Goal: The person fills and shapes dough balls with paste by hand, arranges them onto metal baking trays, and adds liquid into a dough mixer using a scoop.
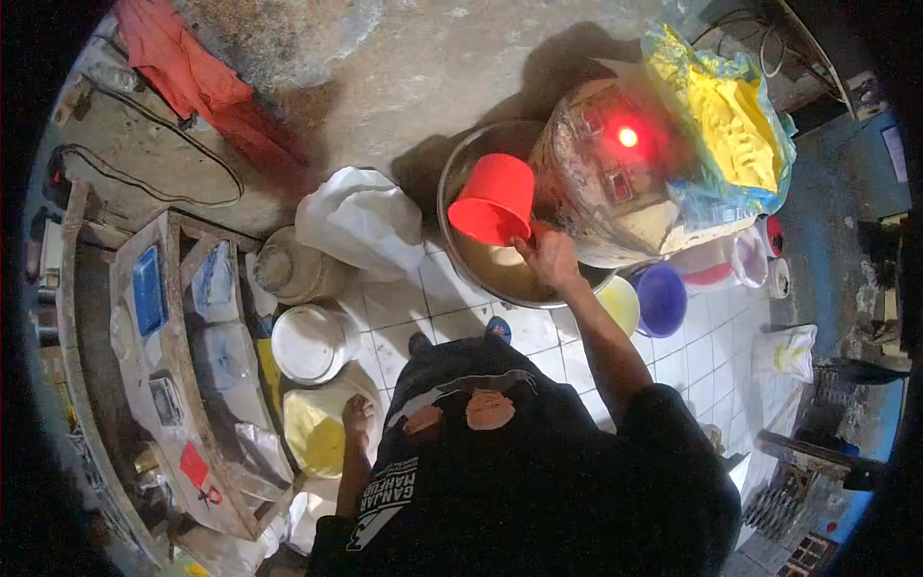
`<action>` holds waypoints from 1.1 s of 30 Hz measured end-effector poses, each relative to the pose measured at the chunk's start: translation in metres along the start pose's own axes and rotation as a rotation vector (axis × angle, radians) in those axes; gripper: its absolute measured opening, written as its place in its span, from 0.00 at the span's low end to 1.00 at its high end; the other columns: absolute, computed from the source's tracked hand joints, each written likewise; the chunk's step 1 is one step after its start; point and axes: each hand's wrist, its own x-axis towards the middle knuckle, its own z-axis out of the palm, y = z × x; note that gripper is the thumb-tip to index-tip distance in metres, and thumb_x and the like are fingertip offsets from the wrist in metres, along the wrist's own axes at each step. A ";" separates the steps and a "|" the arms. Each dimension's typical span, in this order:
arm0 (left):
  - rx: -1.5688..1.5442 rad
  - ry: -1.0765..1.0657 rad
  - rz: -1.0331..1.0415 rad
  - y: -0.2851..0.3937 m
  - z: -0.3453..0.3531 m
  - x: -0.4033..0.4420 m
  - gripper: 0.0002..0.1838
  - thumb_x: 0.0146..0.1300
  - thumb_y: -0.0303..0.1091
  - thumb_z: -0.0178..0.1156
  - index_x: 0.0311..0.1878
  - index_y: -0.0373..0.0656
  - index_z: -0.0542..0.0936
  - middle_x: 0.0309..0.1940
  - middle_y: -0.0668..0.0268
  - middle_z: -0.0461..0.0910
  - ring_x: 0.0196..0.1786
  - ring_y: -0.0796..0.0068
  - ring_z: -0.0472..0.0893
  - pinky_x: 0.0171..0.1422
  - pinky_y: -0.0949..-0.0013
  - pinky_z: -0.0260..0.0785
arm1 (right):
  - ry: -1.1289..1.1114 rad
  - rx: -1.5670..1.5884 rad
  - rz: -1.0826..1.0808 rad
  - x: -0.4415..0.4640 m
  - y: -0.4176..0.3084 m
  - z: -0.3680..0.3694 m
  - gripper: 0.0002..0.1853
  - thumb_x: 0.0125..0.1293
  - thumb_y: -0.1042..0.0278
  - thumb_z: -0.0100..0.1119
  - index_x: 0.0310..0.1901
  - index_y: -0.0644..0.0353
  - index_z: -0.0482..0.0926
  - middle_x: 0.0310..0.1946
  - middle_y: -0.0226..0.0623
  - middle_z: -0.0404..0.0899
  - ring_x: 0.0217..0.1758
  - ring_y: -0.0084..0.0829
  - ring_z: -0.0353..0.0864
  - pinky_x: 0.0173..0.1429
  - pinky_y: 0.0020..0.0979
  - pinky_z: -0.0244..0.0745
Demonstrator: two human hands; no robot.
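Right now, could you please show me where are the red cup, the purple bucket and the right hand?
Red cup [500, 188]: head view, on its outer wall.
Purple bucket [661, 301]: head view, on its wall.
Right hand [554, 258]: head view, on the back of the hand.

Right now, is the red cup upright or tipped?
Tipped. The red cup, held in the right hand, has its open mouth turned toward the wearer and its base pointing away.

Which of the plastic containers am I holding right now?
The red jug, gripped in your right hand above the metal basin; the purple bucket and the yellow bucket beside it are untouched.
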 end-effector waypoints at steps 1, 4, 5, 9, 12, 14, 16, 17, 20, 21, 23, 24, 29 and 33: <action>0.309 0.205 0.098 0.007 0.029 -0.005 0.15 0.72 0.45 0.59 0.56 0.51 0.77 0.41 0.71 0.80 0.41 0.74 0.81 0.41 0.69 0.71 | 0.005 -0.006 0.000 -0.001 -0.004 -0.002 0.18 0.66 0.49 0.63 0.39 0.59 0.81 0.33 0.53 0.84 0.37 0.57 0.85 0.39 0.54 0.78; 0.654 0.399 0.163 0.032 0.099 -0.005 0.18 0.70 0.46 0.60 0.58 0.50 0.76 0.44 0.69 0.81 0.43 0.73 0.82 0.43 0.68 0.72 | 0.073 0.005 -0.020 -0.006 -0.014 -0.010 0.18 0.66 0.49 0.63 0.43 0.58 0.82 0.33 0.53 0.84 0.37 0.57 0.84 0.40 0.53 0.78; 0.684 0.363 0.199 0.038 0.104 -0.001 0.19 0.71 0.47 0.60 0.59 0.50 0.76 0.46 0.68 0.81 0.43 0.73 0.82 0.43 0.67 0.72 | 0.072 0.002 -0.017 -0.007 -0.017 -0.013 0.17 0.65 0.52 0.65 0.43 0.59 0.82 0.33 0.53 0.83 0.37 0.56 0.84 0.40 0.52 0.78; 0.709 0.394 0.148 0.050 0.119 0.018 0.20 0.71 0.47 0.59 0.60 0.50 0.74 0.47 0.67 0.81 0.44 0.72 0.82 0.42 0.67 0.72 | 0.076 0.020 0.005 -0.010 -0.021 -0.020 0.17 0.64 0.53 0.67 0.43 0.59 0.83 0.34 0.53 0.83 0.37 0.56 0.84 0.40 0.50 0.78; 0.707 0.382 0.122 0.045 0.114 0.021 0.19 0.71 0.47 0.58 0.59 0.50 0.75 0.46 0.67 0.81 0.44 0.72 0.82 0.41 0.67 0.72 | 0.048 -0.020 -0.010 -0.012 -0.023 -0.028 0.17 0.66 0.51 0.63 0.46 0.55 0.82 0.35 0.52 0.84 0.40 0.56 0.84 0.44 0.53 0.78; 0.701 0.421 0.113 0.035 0.107 0.018 0.16 0.71 0.46 0.58 0.56 0.51 0.76 0.42 0.69 0.80 0.42 0.73 0.82 0.40 0.67 0.72 | 0.050 -0.016 -0.014 -0.015 -0.026 -0.035 0.16 0.66 0.51 0.62 0.45 0.55 0.82 0.35 0.52 0.83 0.40 0.56 0.84 0.44 0.53 0.78; 0.574 0.357 0.084 0.025 0.070 0.021 0.15 0.71 0.45 0.58 0.55 0.51 0.76 0.40 0.71 0.80 0.40 0.74 0.81 0.39 0.68 0.71 | 0.049 -0.009 -0.018 -0.016 -0.023 -0.037 0.16 0.66 0.51 0.62 0.44 0.56 0.82 0.34 0.52 0.83 0.40 0.57 0.84 0.44 0.53 0.77; 0.448 0.295 0.052 0.022 0.060 0.021 0.13 0.72 0.45 0.58 0.54 0.51 0.76 0.37 0.72 0.79 0.38 0.76 0.80 0.39 0.68 0.71 | 0.055 -0.008 -0.025 -0.016 -0.019 -0.035 0.16 0.66 0.51 0.62 0.42 0.56 0.82 0.34 0.52 0.83 0.40 0.57 0.84 0.44 0.53 0.77; 0.676 0.442 0.113 0.006 0.089 -0.004 0.12 0.73 0.43 0.58 0.53 0.51 0.76 0.35 0.72 0.77 0.35 0.76 0.79 0.37 0.70 0.70 | 0.034 -0.013 -0.027 -0.017 -0.021 -0.042 0.17 0.66 0.51 0.63 0.41 0.57 0.83 0.34 0.52 0.83 0.39 0.57 0.84 0.42 0.52 0.77; 0.672 0.447 0.113 0.003 0.077 -0.003 0.12 0.73 0.43 0.58 0.53 0.51 0.76 0.35 0.72 0.77 0.35 0.76 0.79 0.37 0.70 0.70 | 0.010 -0.019 -0.020 -0.017 -0.022 -0.045 0.18 0.66 0.50 0.64 0.42 0.58 0.83 0.33 0.53 0.83 0.38 0.56 0.84 0.42 0.51 0.77; 0.325 0.374 0.056 -0.001 0.067 -0.008 0.17 0.74 0.46 0.53 0.56 0.44 0.77 0.44 0.63 0.80 0.40 0.66 0.79 0.39 0.63 0.74 | 0.017 -0.051 -0.048 -0.016 -0.020 -0.046 0.17 0.66 0.50 0.64 0.42 0.58 0.83 0.33 0.53 0.83 0.38 0.56 0.84 0.41 0.51 0.77; 0.209 0.353 0.036 -0.003 0.071 -0.013 0.19 0.74 0.47 0.51 0.56 0.42 0.78 0.47 0.60 0.80 0.41 0.62 0.79 0.40 0.61 0.76 | 0.030 -0.082 -0.073 -0.014 -0.019 -0.046 0.17 0.66 0.51 0.65 0.42 0.58 0.84 0.33 0.53 0.83 0.38 0.55 0.84 0.41 0.50 0.77; 0.359 0.365 -0.036 -0.019 0.044 -0.020 0.20 0.70 0.46 0.60 0.60 0.48 0.75 0.41 0.69 0.80 0.40 0.72 0.80 0.41 0.66 0.70 | 0.017 -0.034 -0.104 -0.008 -0.006 -0.042 0.18 0.65 0.50 0.65 0.41 0.59 0.84 0.32 0.52 0.83 0.38 0.55 0.84 0.40 0.50 0.77; 0.488 0.493 0.034 -0.033 0.085 -0.037 0.22 0.69 0.47 0.60 0.61 0.48 0.75 0.45 0.67 0.81 0.43 0.69 0.81 0.42 0.63 0.71 | 0.025 -0.032 -0.163 -0.007 -0.018 -0.058 0.20 0.65 0.48 0.65 0.42 0.59 0.84 0.32 0.50 0.84 0.36 0.55 0.84 0.40 0.50 0.78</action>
